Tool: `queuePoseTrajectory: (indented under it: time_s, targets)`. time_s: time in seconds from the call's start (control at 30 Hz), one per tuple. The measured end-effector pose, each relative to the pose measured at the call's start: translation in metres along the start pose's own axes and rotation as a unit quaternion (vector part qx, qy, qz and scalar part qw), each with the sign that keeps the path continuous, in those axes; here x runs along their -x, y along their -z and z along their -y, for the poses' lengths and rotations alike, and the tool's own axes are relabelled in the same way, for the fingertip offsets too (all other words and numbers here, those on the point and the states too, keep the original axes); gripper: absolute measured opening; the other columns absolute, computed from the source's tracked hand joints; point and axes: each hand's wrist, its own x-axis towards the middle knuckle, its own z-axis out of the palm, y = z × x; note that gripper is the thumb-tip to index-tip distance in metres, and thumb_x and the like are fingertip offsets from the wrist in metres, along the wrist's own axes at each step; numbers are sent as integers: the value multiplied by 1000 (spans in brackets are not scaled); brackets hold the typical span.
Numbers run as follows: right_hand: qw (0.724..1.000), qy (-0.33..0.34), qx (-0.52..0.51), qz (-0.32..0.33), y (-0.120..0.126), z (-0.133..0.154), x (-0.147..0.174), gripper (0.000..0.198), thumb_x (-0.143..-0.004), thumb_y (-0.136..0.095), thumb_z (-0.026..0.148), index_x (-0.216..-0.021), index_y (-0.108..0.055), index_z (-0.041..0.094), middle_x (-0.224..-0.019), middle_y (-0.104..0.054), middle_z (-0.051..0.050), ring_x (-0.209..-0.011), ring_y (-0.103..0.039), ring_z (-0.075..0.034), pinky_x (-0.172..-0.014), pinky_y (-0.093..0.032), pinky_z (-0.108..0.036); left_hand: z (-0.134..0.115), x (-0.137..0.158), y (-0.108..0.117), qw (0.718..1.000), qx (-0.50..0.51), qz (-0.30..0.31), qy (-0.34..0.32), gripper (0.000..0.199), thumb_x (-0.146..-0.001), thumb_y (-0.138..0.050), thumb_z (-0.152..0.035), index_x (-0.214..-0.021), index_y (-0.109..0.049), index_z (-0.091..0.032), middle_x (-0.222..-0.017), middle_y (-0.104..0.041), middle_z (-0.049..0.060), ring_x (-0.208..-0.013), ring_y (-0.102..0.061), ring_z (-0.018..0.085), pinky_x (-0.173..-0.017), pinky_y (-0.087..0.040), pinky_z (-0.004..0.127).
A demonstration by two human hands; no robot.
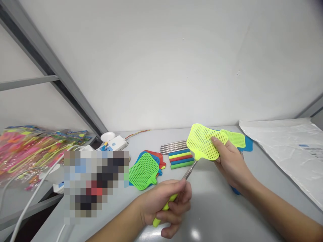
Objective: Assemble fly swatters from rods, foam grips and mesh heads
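A yellow-green swatter (205, 143) is held aslant above the middle of the grey table (209, 218), its perforated head far and right, its metal rod (189, 170) sloping down to a yellow-green handle (156, 222) near and left. The left hand (168, 204) grips it at the lower end, thumb and forefinger pinching the rod just beyond the handle, the other fingers curled loosely about the handle. The right hand (230, 161) grips the head at its right edge, thumb on the face; its other fingers are mostly hidden behind.

Just left of the head and beyond it lie a row of metal rods (173, 147) and, nearer, a row of coloured tubes (180, 158). Farther left, a green swatter head (144, 171) rests on blue and red ones. Right of the held head, a second yellow-green head (236, 139) lies over a blue piece (249, 144), partly hidden by the right hand.

At the far right is a white plastic bag (280, 154); at the left, a power strip (117, 144), a pixelated patch and, beyond the table's edge, colourful packaged goods (42, 148)
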Motion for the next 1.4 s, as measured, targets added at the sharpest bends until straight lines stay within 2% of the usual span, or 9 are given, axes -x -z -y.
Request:
queuePoseTrajectory:
  time_s: [0.17,0.3,0.53,0.77,1.0,1.13,1.27,1.33,1.4]
  targets:
    - [998,55,33,16,3,5,-3,25,-83,-64,51,-88,-60,27,-60,-46,6,-46,-38,-9,-40,-34,-22,0,-2,-1,1000,-4,-20,-19,37,-98,-35,-50,-78,-44,-21,-54,-33,-9,-29,-15,3,-29,-35,17]
    - [998,54,30,25,4,9,-3,26,-82,-65,52,-82,-58,26,-59,-42,6,-43,-31,-8,-37,-31,-22,0,-2,-4,999,-30,-35,-22,38,-98,-38,-50,-76,-44,-20,-53,-32,-10,-29,-15,2,-30,-32,16]
    - [999,23,-22,-18,-3,1,2,28,-81,-67,50,-77,-55,24,-64,-46,5,-48,-33,-8,-40,-32,-21,-3,-3,-4,997,-50,-51,-31,44,-96,-33,-58,-76,-45,-20,-54,-33,-10,-29,-17,3,-31,-31,17]
    - [998,64,18,3,-1,-1,5,26,-83,-64,50,-85,-57,26,-63,-43,6,-49,-32,-9,-40,-28,-22,-3,-2,-3,997,-42,-67,-21,38,-97,-36,-54,-82,-47,-21,-54,-35,-10,-28,-19,3,-31,-32,17]
    - [997,72,11,24,-1,-4,6,22,-86,-60,50,-100,-60,33,-66,-51,6,-47,-38,-10,-45,-34,-25,-3,-1,-5,998,-36,-53,-20,42,-98,-31,-54,-75,-44,-20,-53,-34,-10,-27,-18,3,-30,-32,16]
    - [997,62,-20,42,-3,-5,6,17,-87,-62,46,-93,-61,30,-61,-45,7,-45,-33,-8,-44,-34,-22,-2,0,-2,998,-28,-44,-22,42,-99,-31,-52,-74,-42,-20,-51,-33,-10,-27,-18,3,-30,-32,16]
    - [997,39,-37,54,-6,-9,9,20,-86,-63,46,-84,-58,27,-56,-41,8,-42,-29,-7,-39,-28,-20,-1,0,3,999,-15,-14,-29,41,-99,-28,-52,-74,-41,-21,-50,-32,-10,-26,-18,4,-30,-33,17]
    - [997,40,-41,59,-6,-12,10,18,-86,-63,45,-85,-58,27,-58,-45,7,-43,-33,-7,-39,-30,-20,-1,0,5,999,-17,-12,-26,42,-99,-27,-52,-74,-40,-21,-50,-32,-10,-26,-18,4,-30,-33,17]
    - [996,49,-36,62,-6,-14,11,16,-87,-62,44,-92,-60,28,-66,-54,5,-48,-42,-8,-42,-35,-20,-2,1,4,999,-24,-22,-24,41,-99,-27,-52,-74,-40,-21,-50,-32,-10,-26,-18,4,-30,-32,17]
